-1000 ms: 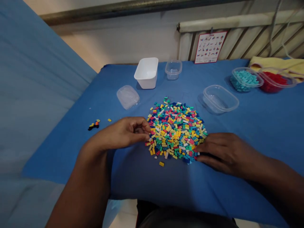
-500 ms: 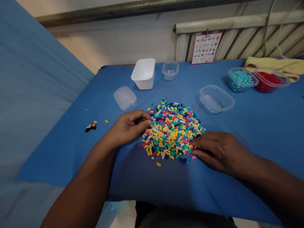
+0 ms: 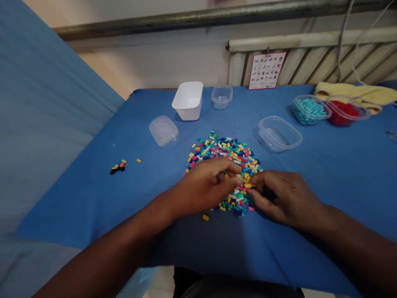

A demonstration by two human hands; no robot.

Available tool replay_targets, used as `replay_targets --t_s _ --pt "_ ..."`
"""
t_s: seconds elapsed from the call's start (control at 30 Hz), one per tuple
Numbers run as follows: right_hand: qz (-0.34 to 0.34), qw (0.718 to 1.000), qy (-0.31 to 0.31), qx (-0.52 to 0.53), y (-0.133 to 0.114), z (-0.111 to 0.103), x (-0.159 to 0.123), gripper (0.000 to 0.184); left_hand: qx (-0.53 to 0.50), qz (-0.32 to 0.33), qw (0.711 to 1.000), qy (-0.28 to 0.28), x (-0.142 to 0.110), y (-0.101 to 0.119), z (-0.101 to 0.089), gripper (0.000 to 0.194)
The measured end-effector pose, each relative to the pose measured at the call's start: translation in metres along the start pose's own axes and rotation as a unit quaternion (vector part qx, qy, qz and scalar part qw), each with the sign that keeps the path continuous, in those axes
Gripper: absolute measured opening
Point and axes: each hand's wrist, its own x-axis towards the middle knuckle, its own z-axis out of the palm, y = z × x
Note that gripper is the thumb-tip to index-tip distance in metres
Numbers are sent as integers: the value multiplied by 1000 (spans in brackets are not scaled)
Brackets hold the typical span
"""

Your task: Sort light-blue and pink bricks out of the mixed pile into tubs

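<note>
A heap of small toy bricks [image 3: 231,150] in many colours lies on the blue cloth, partly hidden by my hands. My left hand [image 3: 206,184] reaches over its middle from the left, thumb and forefinger drawn close; whatever is between them is too small to make out. Facing it, my right hand [image 3: 283,196] is at the heap's right edge with its fingers curled in a pinch. At those right fingertips a small yellow toy brick [image 3: 248,186] shows. The two sets of fingertips are a short gap apart. One loose yellow brick [image 3: 205,217] lies in front of the heap.
Behind the heap are a clear lid [image 3: 163,130], a white tub [image 3: 179,103], a small clear tub [image 3: 221,105] and a larger clear container [image 3: 276,145]. Rightward stand tubs of turquoise pieces [image 3: 310,108] and red pieces [image 3: 343,111]. A small assembled brick figure [image 3: 117,168] lies left.
My left hand has moved right from the heap's left edge to over its middle, close to my right hand. The right hand's fingers have drawn in slightly. The camera view has shifted a little.
</note>
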Motion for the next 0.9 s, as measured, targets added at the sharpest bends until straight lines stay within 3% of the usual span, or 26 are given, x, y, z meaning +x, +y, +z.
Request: replay_targets --t_s 0.07,0.2,0.3,0.43,0.63,0.8,0.9 --pt "-16 1000 20 -8 1 1 2 6 -7 0 999 -37 6 7 11 18" --pt "-26 999 41 2 6 4 4 7 -94 -31 994 -39 14 3 25 11" --pt "-8 998 57 24 10 5 3 12 -229 -46 972 -28 12 -7 31 19" --pt "-14 998 34 43 13 5 4 22 -303 -60 951 -16 5 -16 33 31" --pt "-13 997 24 77 13 3 6 15 -256 -76 964 -5 -1 -18 34 34" --pt "4 995 22 97 11 1 5 7 -249 -77 965 -28 0 -13 33 29" --pt "8 994 25 103 10 0 4 12 -227 -65 971 -32 0 -13 33 28"
